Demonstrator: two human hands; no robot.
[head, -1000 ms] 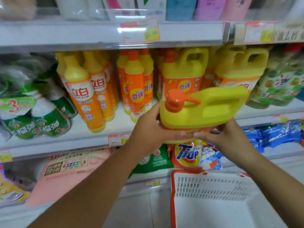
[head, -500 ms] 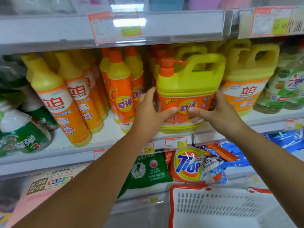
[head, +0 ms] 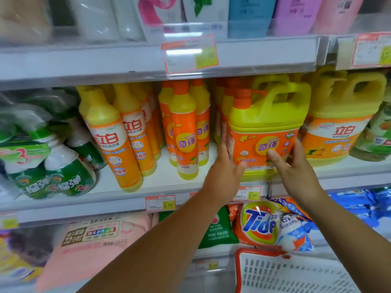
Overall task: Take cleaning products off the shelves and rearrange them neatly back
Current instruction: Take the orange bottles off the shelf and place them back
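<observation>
A yellow detergent jug (head: 268,115) with an orange label and orange pump stands upright on the middle shelf (head: 105,206), in front of other jugs of its kind. My left hand (head: 224,172) lies flat against its left side, fingers straight and thumb on the label's lower front. On the other side my right hand (head: 296,174) presses against the right side, its thumb on the front label.
Slim orange-and-yellow bottles (head: 184,132) stand left of the jug, a second brand's jug (head: 342,123) right of it. Green bottle packs (head: 63,172) sit far left. Below are a Tide bag (head: 260,223) and a white basket with a red rim (head: 275,271). The upper shelf (head: 84,62) hangs close overhead.
The jug went from tilted in the air below the shelf to standing upright on the middle shelf. Both hands stayed on its sides and pushed it a little further in.
</observation>
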